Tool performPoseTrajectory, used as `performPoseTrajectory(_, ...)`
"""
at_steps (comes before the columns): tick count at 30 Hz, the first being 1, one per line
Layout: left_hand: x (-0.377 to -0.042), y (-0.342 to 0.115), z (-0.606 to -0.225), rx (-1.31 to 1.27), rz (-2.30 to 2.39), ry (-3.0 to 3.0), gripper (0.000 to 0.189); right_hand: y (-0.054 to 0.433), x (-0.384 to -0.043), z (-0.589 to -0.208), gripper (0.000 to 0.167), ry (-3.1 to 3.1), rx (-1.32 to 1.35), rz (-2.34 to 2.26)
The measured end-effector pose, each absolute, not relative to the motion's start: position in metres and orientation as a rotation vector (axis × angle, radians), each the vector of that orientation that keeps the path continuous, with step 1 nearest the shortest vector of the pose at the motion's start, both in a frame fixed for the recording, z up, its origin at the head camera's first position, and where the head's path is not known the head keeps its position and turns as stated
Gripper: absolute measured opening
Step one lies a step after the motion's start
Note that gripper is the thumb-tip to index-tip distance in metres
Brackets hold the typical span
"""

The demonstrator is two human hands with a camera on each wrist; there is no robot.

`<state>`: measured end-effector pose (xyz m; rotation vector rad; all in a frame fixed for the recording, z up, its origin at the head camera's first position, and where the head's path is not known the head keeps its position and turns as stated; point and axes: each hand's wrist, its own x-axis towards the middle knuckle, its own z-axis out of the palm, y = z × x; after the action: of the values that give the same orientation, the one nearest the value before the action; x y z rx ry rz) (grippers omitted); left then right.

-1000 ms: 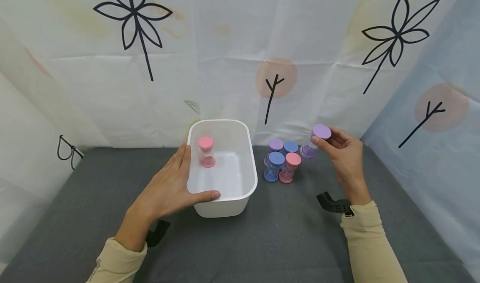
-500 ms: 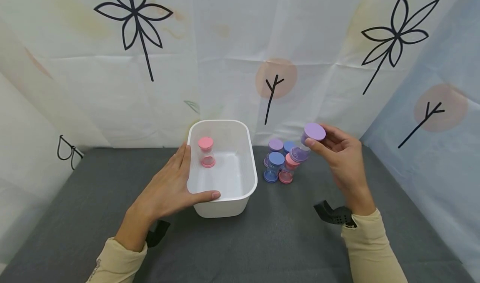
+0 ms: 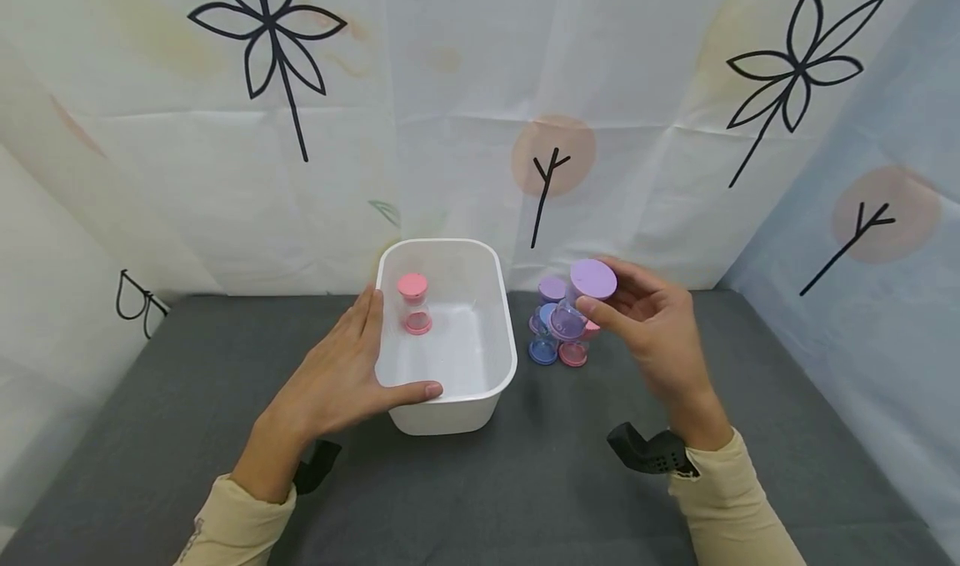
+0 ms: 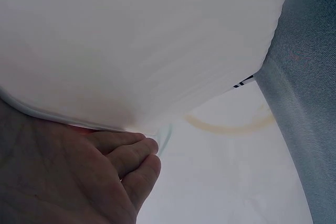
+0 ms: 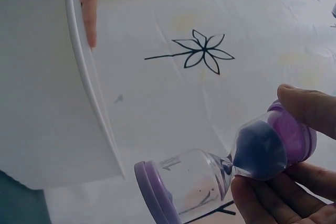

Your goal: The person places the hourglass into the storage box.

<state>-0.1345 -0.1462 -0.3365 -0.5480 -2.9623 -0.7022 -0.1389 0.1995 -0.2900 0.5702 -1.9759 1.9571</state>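
Hourglass, one, purple: two round lilac caps, one at each end, with a clear, narrow-waisted body between them. Dark bluish sand lies in the bulb nearer the thumb; the other bulb is mostly see-through, with a few specks and a small dark printed mark, not legible, near its cap. Position: off the desk, tilted, lower end toward the left, to the right of the tub and overlapping the standing group in the head view; whether it touches them cannot be told.

Right hand: clamped on the purple hourglass, thumb on the upper cap, fingers beneath.

Left hand: fingers straight along the left side of the tub, thumb spread well apart along its near rim.

Tub, white plastic, rounded corners, containing one upright pink hourglass by its left wall.

Standing group, right of the tub: one lilac-capped hourglass at the back, one blue hourglass and one coral-pink hourglass in front, partly hidden.

Backdrop: pale cloth, black line-drawn flowers.
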Motion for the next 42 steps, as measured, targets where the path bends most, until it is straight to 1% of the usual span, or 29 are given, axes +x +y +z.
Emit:
performPoseTrajectory(9,-0.135,-0.146,-0.337,-0.544,-0.697,-2.967,0.136,0.169,-0.128,-0.289,0.049,-1.985,0.666,2.011)
performPoseTrajectory(17,-0.137,-0.146,-0.337,-0.561,-0.695,-2.955,0.136,0.136,-0.134,-0.280,0.047,-2.027,0.818,2.028)
performPoseTrajectory(22,-0.137,-0.146,-0.336,-0.575,-0.708,-2.950,0.136,0.116,-0.147,-0.271,0.045,-2.058,0.862,2.076)
performPoseTrajectory(32,-0.137,-0.146,-0.337,-0.582,-0.726,-2.953,0.136,0.084,-0.185,-0.259,0.039,-2.131,0.821,2.174)
performPoseTrajectory(42,-0.138,-0.147,-0.336,-0.578,-0.719,-2.965,0.135,0.051,-0.217,-0.262,0.036,-2.137,0.698,2.273)
